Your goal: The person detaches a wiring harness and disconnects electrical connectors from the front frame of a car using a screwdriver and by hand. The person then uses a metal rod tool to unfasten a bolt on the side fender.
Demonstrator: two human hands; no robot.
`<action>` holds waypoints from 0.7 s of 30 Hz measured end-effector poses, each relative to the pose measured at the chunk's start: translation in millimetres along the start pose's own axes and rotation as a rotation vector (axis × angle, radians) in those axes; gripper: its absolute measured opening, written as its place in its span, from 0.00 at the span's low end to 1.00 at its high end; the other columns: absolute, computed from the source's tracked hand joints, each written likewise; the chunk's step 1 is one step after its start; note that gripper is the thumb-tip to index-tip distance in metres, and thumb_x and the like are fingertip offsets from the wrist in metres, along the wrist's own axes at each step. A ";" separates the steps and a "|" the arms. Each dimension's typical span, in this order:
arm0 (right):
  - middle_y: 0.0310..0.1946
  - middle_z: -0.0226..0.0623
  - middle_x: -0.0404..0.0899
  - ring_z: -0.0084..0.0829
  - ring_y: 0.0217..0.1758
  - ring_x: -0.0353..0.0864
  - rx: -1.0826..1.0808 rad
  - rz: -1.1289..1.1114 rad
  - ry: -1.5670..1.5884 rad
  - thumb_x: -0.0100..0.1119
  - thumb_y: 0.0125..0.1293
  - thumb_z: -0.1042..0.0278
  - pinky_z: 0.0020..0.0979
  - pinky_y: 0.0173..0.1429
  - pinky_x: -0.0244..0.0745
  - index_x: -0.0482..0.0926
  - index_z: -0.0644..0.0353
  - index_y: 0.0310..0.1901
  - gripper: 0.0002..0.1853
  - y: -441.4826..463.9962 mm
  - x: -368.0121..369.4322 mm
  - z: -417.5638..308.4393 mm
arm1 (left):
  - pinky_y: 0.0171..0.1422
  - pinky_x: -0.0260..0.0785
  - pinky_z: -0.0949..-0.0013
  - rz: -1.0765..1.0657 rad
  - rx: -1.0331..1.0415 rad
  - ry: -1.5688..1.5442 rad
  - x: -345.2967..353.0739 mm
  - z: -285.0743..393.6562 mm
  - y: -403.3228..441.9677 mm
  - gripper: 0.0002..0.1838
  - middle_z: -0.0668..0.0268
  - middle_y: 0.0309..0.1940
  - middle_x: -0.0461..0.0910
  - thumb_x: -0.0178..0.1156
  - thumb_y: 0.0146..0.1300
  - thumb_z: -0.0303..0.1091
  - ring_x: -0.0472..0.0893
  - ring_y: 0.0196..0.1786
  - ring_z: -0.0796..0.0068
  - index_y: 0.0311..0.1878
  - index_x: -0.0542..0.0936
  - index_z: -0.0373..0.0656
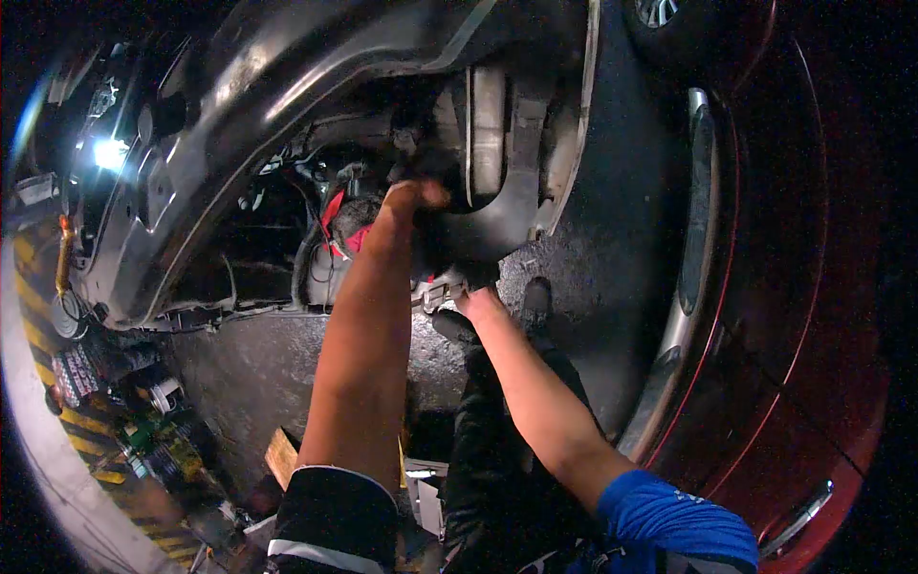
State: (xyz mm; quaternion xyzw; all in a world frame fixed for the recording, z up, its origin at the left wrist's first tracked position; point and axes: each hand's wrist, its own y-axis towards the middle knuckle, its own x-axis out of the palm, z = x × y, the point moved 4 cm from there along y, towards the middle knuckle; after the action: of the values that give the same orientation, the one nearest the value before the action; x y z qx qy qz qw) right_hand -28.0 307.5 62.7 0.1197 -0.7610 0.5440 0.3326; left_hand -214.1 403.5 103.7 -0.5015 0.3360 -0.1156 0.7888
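Observation:
My left hand (pixel 417 194) reaches inside the car's open wheel arch, at the upper inner edge of a dark curved liner panel (pixel 492 225). It is blurred and in shadow, so I cannot tell whether it grips anything. Lower down, my right hand (pixel 475 298) is at the bottom edge of that panel. Its fingers are hidden by the dark part there. A pale metal bracket-like piece (pixel 438 293) lies just left of the right hand. Close to my left forearm is what looks like another person's head (pixel 354 222), with red material around it.
The dark car's fender (pixel 277 86) arches above my hands. A red car (pixel 775 316) stands close on the right. Bright light (pixel 110 153) shines at the left. Tools and parts (pixel 167 397) lie along the yellow-black striped edge (pixel 33 297). A wood block (pixel 282 456) is below.

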 end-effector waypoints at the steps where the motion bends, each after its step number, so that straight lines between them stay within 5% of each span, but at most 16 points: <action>1: 0.71 0.35 0.66 0.33 0.72 0.66 -0.111 -0.059 -0.181 0.53 0.72 0.65 0.34 0.75 0.64 0.68 0.55 0.68 0.24 6.4 -12.7 7.5 | 0.69 0.66 0.55 0.008 -0.002 -0.016 1.7 -1.6 1.8 0.30 0.58 0.65 0.76 0.61 0.55 0.49 0.75 0.67 0.57 0.62 0.79 0.50; 4: 0.68 0.38 0.69 0.32 0.70 0.68 -0.178 -0.138 -0.287 0.52 0.72 0.68 0.35 0.74 0.66 0.69 0.56 0.67 0.22 15.8 -27.2 25.2 | 0.68 0.68 0.55 0.038 -0.009 -0.070 9.0 -11.5 10.3 0.30 0.57 0.64 0.76 0.62 0.54 0.48 0.76 0.66 0.57 0.61 0.80 0.49; 6: 0.67 0.41 0.70 0.33 0.68 0.69 0.129 -0.049 0.210 0.51 0.71 0.72 0.34 0.74 0.65 0.68 0.56 0.67 0.23 16.6 -25.4 27.2 | 0.67 0.69 0.55 0.063 -0.005 -0.115 14.3 -17.8 16.4 0.29 0.56 0.63 0.77 0.63 0.53 0.47 0.76 0.65 0.56 0.60 0.80 0.49; 8: 0.65 0.41 0.71 0.35 0.66 0.71 0.027 -0.059 -0.212 0.52 0.69 0.72 0.35 0.74 0.65 0.70 0.57 0.66 0.23 11.6 -24.3 18.2 | 0.66 0.70 0.54 0.083 -0.003 -0.146 18.9 -23.9 23.2 0.29 0.56 0.63 0.78 0.63 0.53 0.46 0.77 0.65 0.56 0.59 0.80 0.48; 11: 0.49 0.26 0.83 0.29 0.51 0.82 -0.514 -0.209 -0.952 0.71 0.63 0.53 0.34 0.51 0.81 0.76 0.47 0.57 0.23 34.1 -62.7 18.8 | 0.65 0.71 0.54 0.119 0.007 -0.193 24.6 -27.1 28.8 0.29 0.55 0.62 0.78 0.64 0.52 0.45 0.78 0.64 0.56 0.58 0.81 0.47; 14: 0.47 0.28 0.83 0.31 0.50 0.82 -0.024 -0.200 -0.217 0.70 0.63 0.54 0.37 0.52 0.81 0.78 0.49 0.55 0.21 31.8 -58.8 25.9 | 0.64 0.73 0.54 0.172 0.030 -0.264 30.4 -38.1 40.3 0.28 0.55 0.61 0.79 0.65 0.51 0.44 0.79 0.62 0.55 0.57 0.81 0.46; 17: 0.47 0.34 0.83 0.34 0.49 0.82 0.204 -0.074 -0.140 0.65 0.66 0.54 0.38 0.57 0.80 0.79 0.52 0.52 0.17 6.4 -39.0 8.1 | 0.62 0.74 0.53 0.283 0.067 -0.323 37.8 -56.2 53.2 0.28 0.54 0.60 0.80 0.66 0.50 0.43 0.80 0.61 0.55 0.56 0.82 0.45; 21: 0.43 0.32 0.82 0.30 0.39 0.81 0.232 -0.020 -0.195 0.63 0.67 0.51 0.35 0.44 0.80 0.79 0.52 0.50 0.17 8.5 -62.8 25.2 | 0.57 0.77 0.53 0.410 0.090 -0.001 25.8 -31.0 33.6 0.21 0.54 0.55 0.83 0.65 0.52 0.37 0.83 0.57 0.54 0.52 0.84 0.47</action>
State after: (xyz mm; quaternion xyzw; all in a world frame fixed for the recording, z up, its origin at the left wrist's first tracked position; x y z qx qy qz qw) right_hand 5.0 276.5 11.7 0.2170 -0.7204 0.6109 0.2464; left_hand -220.0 383.7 55.4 -0.3868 0.4253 0.0327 0.8176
